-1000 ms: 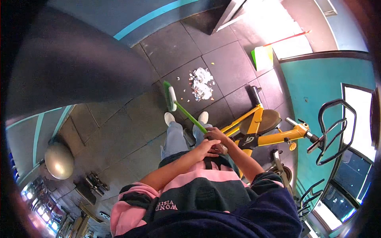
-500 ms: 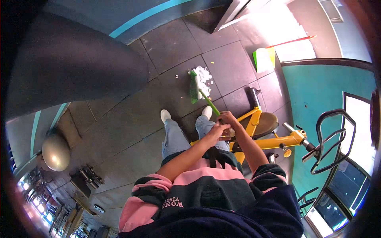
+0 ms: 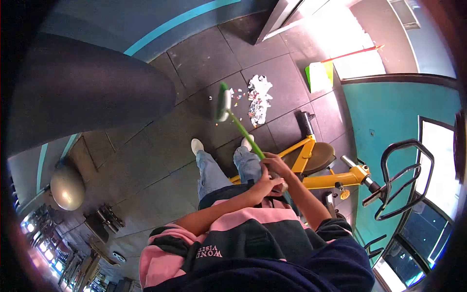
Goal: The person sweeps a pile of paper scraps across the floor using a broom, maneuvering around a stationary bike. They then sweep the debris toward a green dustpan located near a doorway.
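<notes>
A broom with a green handle (image 3: 245, 134) slants from my waist toward the floor. My right hand (image 3: 276, 165) is closed round the handle, higher in the view, while my left hand (image 3: 266, 187) grips it close by, nearer my body. The broom head (image 3: 223, 103), white and green, is to the left of a heap of white paper scraps (image 3: 260, 100) mixed with small coloured bits. A gap with a few loose scraps (image 3: 236, 97) separates head and heap. Both feet, in white shoes (image 3: 197, 146), stand just below the broom head.
A yellow exercise bike (image 3: 335, 180) with black handlebars stands close on my right. Beyond it a green dustpan (image 3: 319, 77) with an orange-red handle lies near the bright doorway. A dark column (image 3: 97, 92) rises at left, with a silver ball (image 3: 68, 187) below it.
The broom head has moved left, off the paper heap, which now shows uncovered. Both hands have shifted slightly downward in view, still gripping the handle.
</notes>
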A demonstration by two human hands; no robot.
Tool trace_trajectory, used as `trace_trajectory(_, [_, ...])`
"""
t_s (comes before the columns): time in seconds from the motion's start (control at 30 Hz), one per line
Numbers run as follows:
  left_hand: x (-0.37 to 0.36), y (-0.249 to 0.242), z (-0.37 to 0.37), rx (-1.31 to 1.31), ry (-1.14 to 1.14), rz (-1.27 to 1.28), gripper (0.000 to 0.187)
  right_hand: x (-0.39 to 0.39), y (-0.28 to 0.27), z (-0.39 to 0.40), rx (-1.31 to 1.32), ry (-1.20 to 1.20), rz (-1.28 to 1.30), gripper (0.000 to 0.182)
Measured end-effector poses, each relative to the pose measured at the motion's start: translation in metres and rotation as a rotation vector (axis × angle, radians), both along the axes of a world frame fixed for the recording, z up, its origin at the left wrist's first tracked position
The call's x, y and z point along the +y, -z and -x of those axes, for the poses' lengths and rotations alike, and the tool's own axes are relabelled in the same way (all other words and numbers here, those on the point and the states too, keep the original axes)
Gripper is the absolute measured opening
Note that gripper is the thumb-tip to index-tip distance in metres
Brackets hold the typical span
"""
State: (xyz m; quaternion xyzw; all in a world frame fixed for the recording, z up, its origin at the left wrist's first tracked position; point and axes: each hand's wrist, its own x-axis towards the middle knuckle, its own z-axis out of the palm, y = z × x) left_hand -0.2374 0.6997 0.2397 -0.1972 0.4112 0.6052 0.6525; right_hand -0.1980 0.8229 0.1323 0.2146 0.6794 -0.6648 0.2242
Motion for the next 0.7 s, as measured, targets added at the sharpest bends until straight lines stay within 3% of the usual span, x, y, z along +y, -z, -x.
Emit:
trace_trajectory(0.07, [-0.014, 0.005, 0.013, -0.008, -0.02, 0.11, 0.086, -0.016, 0.047, 0.01, 0.584, -0.343, -0.302, 0.034])
trace_trajectory(0.13, [-0.026, 0.027, 0.023, 0.011, -0.057, 0.179, 0.086, -0.039, 0.07, 0.03, 0.567, -0.39, -0.358, 0.027])
trace_trajectory(0.2, [-0.037, 0.052, 0.038, 0.009, -0.181, 0.184, 0.099, -0.05, 0.088, 0.059, 0.366, -0.495, -0.21, 0.023])
trace_trajectory(0.27, [-0.036, 0.069, 0.052, 0.018, -0.182, 0.174, 0.098, -0.05, 0.116, 0.071, 0.419, -0.465, -0.185, 0.022])
trace_trajectory(0.33, [-0.03, 0.082, 0.062, 0.06, -0.168, 0.181, 0.098, -0.048, 0.152, 0.073, 0.179, -0.319, -0.048, 0.017])
trace_trajectory(0.37, [-0.025, 0.09, 0.065, 0.043, -0.165, 0.118, 0.098, -0.044, 0.124, 0.084, -0.508, 0.13, 0.35, 0.015])
trace_trajectory(0.4, [-0.018, 0.092, 0.069, 0.041, -0.165, 0.118, 0.098, -0.033, 0.093, 0.088, -0.627, 0.359, 0.572, 0.017])
trace_trajectory(0.47, [-0.001, 0.093, 0.07, 0.092, -0.06, 0.085, 0.097, -0.016, 0.067, 0.078, -0.183, 0.088, -0.013, 0.017])
trace_trajectory(0.5, [0.008, 0.091, 0.067, 0.123, -0.012, 0.101, 0.098, -0.006, 0.105, 0.061, -0.513, 0.444, 0.446, 0.015])
trace_trajectory(0.53, [0.017, 0.086, 0.063, 0.143, 0.025, 0.098, 0.098, 0.002, 0.16, 0.042, -0.257, 0.192, -0.011, 0.015])
trace_trajectory(0.6, [0.027, 0.104, 0.04, 0.223, 0.048, 0.087, 0.083, 0.019, 0.14, 0.028, 0.012, 0.128, -0.233, 0.018])
trace_trajectory(0.63, [0.027, 0.088, 0.037, 0.21, 0.105, 0.098, 0.089, 0.03, 0.09, 0.027, 0.514, -0.12, -0.56, 0.026])
trace_trajectory(0.67, [0.025, 0.075, 0.034, 0.209, 0.104, 0.1, 0.089, 0.03, 0.066, 0.024, 0.514, -0.121, -0.558, 0.026])
trace_trajectory(0.7, [0.021, 0.061, 0.03, 0.128, 0.144, 0.028, 0.089, 0.027, 0.05, 0.019, 0.218, 0.034, -0.308, 0.031])
